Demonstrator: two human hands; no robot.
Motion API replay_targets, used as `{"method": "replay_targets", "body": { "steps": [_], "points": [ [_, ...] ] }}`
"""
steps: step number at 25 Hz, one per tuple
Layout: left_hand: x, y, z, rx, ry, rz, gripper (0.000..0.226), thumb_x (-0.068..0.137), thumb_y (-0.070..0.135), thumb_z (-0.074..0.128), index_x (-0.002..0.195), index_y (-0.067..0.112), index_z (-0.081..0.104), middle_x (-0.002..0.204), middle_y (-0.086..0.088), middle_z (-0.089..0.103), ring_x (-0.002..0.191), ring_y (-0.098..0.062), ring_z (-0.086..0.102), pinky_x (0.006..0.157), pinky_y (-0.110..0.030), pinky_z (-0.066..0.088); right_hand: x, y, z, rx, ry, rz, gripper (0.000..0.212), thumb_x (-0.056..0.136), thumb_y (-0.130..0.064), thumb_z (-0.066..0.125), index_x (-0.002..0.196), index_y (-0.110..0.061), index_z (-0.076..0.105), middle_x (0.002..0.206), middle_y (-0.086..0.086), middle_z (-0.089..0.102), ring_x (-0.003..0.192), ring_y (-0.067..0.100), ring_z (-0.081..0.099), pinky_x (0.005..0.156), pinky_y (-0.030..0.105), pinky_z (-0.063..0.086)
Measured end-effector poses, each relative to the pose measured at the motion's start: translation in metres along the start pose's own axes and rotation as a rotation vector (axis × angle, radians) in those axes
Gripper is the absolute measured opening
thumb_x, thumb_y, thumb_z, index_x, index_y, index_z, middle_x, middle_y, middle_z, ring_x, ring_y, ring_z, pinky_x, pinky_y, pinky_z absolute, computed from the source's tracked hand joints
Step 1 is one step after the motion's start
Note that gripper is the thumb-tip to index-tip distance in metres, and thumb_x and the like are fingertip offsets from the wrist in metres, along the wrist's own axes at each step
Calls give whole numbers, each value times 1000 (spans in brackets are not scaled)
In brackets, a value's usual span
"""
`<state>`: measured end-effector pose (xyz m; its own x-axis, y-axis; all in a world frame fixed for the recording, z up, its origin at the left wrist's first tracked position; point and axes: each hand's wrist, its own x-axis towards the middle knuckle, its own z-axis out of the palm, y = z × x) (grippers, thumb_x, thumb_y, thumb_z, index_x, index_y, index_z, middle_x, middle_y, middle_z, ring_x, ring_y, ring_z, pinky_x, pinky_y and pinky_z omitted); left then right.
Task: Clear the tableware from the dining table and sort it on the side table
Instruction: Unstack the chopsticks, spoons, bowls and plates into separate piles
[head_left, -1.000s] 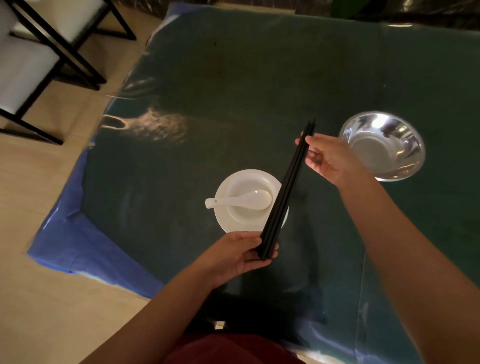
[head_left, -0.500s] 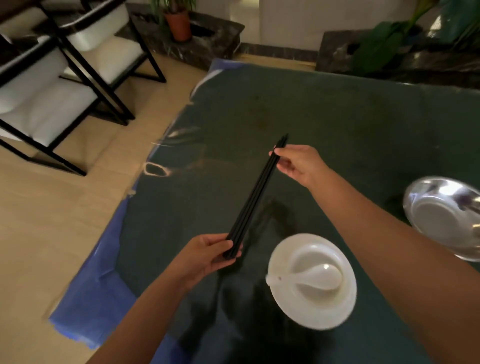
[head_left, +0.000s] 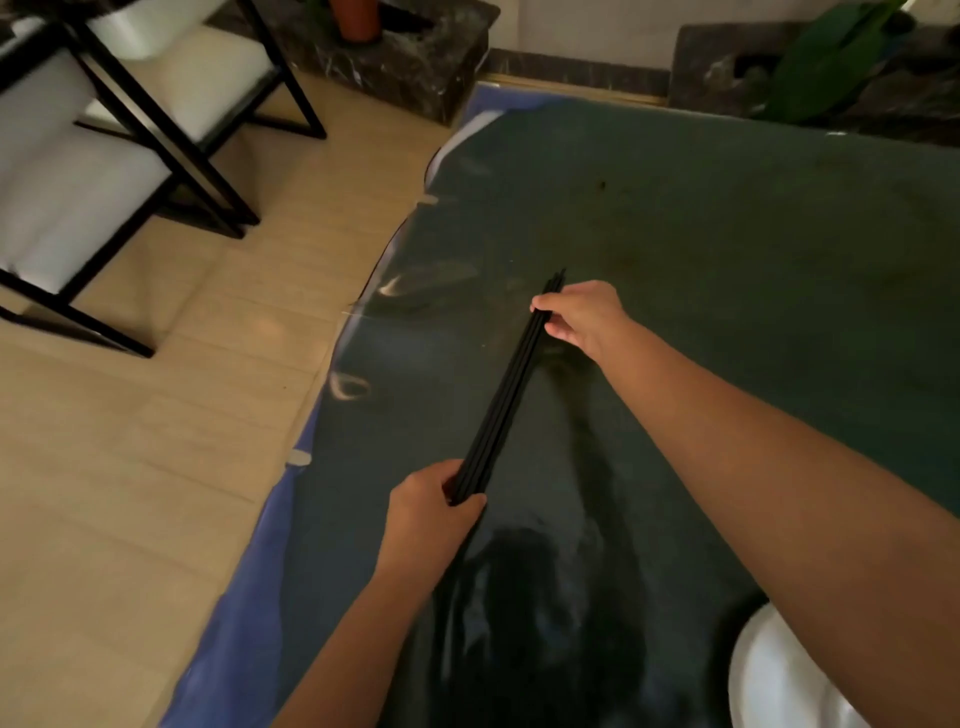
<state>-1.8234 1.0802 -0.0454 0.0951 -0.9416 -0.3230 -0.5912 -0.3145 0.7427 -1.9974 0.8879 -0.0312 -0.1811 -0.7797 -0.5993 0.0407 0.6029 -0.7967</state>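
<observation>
Black chopsticks are still gripped at both ends, near end in our left hand, far end pinched by our right hand, above the dining table. Our view has swung left, and the white plate now sits at the lower right edge; we judge we are turning to carry them away.

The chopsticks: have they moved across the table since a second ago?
Yes. The chopsticks, held by both hands, were over the white plate; now they are clear of it, up and left, nearer the table's left edge.
</observation>
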Motion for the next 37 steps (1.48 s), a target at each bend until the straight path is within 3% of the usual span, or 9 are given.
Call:
{"method": "replay_targets", "body": {
  "steps": [5,11,17,23,26,28,30,32,37],
  "points": [
    [5,-3,5,328,120,227,12,76,14,68,84,8,62,77,0,53,69,-16,51,57,-24,41,19,2,16,-71,71,-35,26,74,-1,73,73,-11,49,112,21,63,98,27,65,53,21,50],
    [4,-23,10,538,230,403,55,74,19,74,121,-2,56,96,-12,58,82,-24,57,72,-36,55,21,3,21,-430,174,-146,27,75,-17,75,64,-8,52,82,10,64,64,24,66,55,30,57],
    [3,-31,11,438,206,466,53,77,16,72,124,2,54,104,-12,58,88,-23,59,74,-32,54,8,9,29,-571,156,-234,24,75,-17,75,86,-7,56,80,10,62,55,23,65,56,31,57],
    [4,-32,10,422,189,539,42,82,17,65,122,5,58,113,-12,60,94,-24,58,78,-33,55,2,21,34,-675,180,-405,35,80,-15,69,110,-2,58,103,17,62,86,33,65,79,44,55],
    [3,-34,10,504,193,571,44,90,25,55,128,5,52,132,-14,53,110,-27,54,89,-38,52,-7,30,32,-1006,221,-670,33,86,-25,62,114,-7,60,111,15,59,101,31,57,79,38,49],
    [-1,-35,10,619,143,579,53,93,35,39,139,8,38,148,-12,37,132,-30,39,101,-42,40,-8,40,28,-1265,260,-790,45,92,-36,48,129,-10,49,134,13,49,123,31,43,91,42,44],
    [-3,-36,9,735,72,566,61,93,42,27,144,11,23,152,-7,23,140,-25,25,107,-49,32,-8,52,24,-1380,139,-753,60,96,-46,30,145,-14,21,156,6,18,143,25,13,111,49,22],
    [-1,-37,8,783,18,526,63,93,47,23,145,13,15,153,-5,18,141,-22,20,110,-50,29,-4,64,22,-1406,26,-694,63,95,-52,18,148,-20,3,159,0,-2,145,18,-5,115,52,4],
    [7,-37,12,801,-8,459,68,92,52,13,145,15,-5,156,-1,-3,144,-17,-1,116,-42,10,5,64,28,-1416,41,-701,62,94,-54,15,147,-25,-1,158,-4,-5,145,16,-8,113,55,-2]
  ]
}}
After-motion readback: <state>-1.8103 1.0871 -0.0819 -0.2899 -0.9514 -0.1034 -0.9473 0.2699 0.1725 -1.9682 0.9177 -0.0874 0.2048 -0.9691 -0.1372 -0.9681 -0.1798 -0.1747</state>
